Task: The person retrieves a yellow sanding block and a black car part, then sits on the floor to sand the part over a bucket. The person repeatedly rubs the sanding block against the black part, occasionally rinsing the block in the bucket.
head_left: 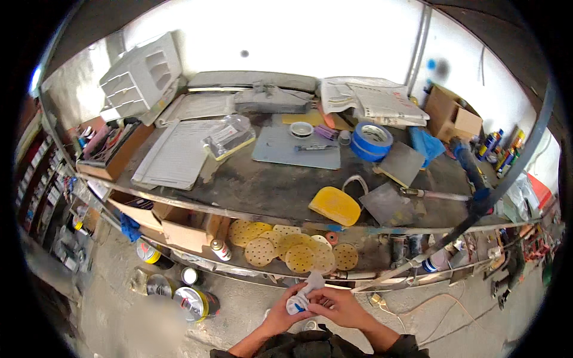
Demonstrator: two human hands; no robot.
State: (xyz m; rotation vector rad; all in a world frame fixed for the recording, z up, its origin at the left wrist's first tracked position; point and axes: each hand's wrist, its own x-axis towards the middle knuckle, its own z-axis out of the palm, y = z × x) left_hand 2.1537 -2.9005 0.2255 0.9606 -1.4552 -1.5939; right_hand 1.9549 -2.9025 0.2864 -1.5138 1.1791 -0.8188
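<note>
In front of my body, below the bench edge, both hands are closed on a crumpled white wad, which looks like thin cloth or paper; its exact kind cannot be made out. A small blue patch shows on its lower part. My left hand cups the wad from the left and below. From the right, the fingers of my right hand pinch it. Just beyond the hands, round yellow sanding discs with holes lie on the lower shelf.
On the bench top lie a yellow scraper-like pad, blue tape rolls, a grey sheet and papers. A diagonal metal bar crosses the right side. Cans stand on the floor at left; a cable lies at right.
</note>
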